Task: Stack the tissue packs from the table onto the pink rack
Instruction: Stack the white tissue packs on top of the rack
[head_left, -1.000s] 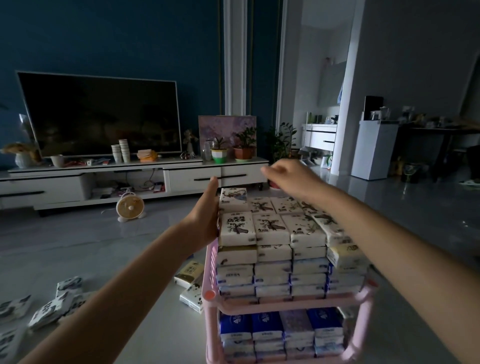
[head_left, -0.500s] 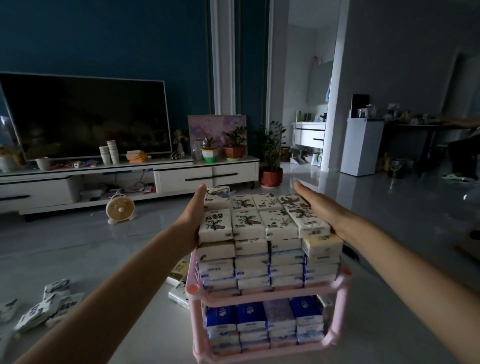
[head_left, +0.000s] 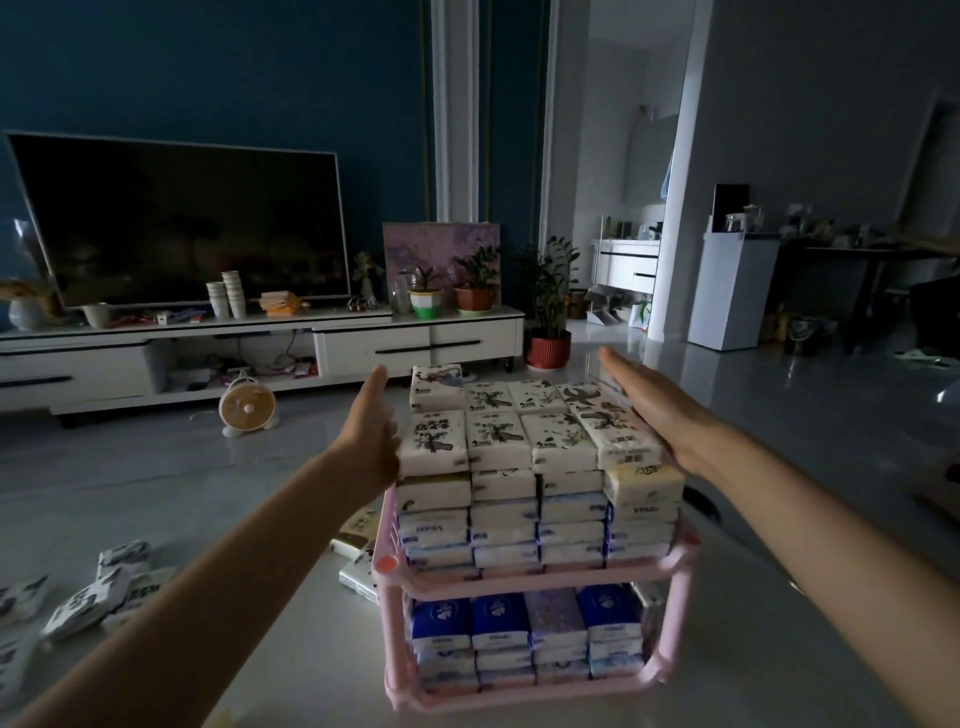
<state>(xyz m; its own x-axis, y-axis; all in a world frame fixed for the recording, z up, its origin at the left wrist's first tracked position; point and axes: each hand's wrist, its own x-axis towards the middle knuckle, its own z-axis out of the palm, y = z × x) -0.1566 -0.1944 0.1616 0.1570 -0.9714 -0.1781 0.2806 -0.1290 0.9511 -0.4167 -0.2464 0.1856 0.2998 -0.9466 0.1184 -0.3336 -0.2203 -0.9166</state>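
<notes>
The tissue packs (head_left: 498, 441) sat stacked on the pink rack (head_left: 545, 581), filling both shelves, with the top layer rising above the upper rim. The left hand (head_left: 371, 436) lay flat at the stack's 9 o'clock side, fingers straight and together against the top packs. The right hand (head_left: 654, 410) pressed flat at 3 o'clock. A second earlier that right hand had been curled over the far edge at 12 o'clock; it had since come round to the side and straightened. Loose packs (head_left: 104, 592) lay at the rack's 8 o'clock, on what was probably the floor.
</notes>
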